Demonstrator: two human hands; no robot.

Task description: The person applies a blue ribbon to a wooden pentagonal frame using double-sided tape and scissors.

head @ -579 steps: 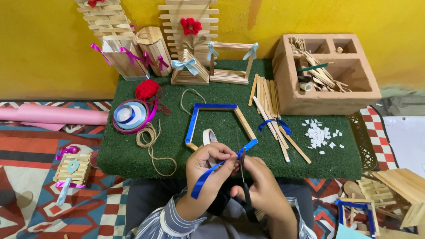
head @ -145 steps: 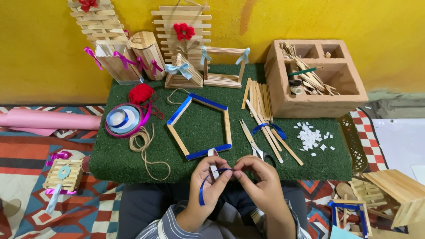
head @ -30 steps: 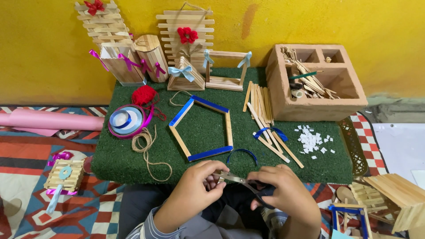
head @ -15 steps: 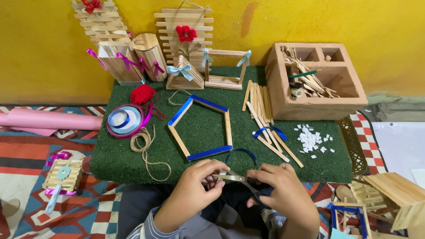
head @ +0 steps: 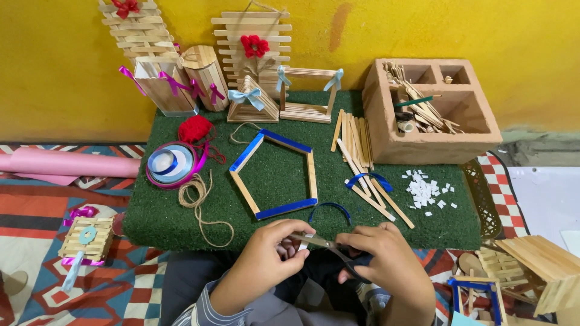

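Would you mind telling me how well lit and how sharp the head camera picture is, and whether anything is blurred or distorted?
Head view: soft, even light with no glare and only faint shadows on the green mat; the stick frame and wooden box are sharp; the left hand, right hand and scissors are slightly soft; the wide lens bows the wall line a little.

Left hand and right hand meet over a pair of scissors at the near edge of a green turf mat; a pentagonal stick frame lies beyond.
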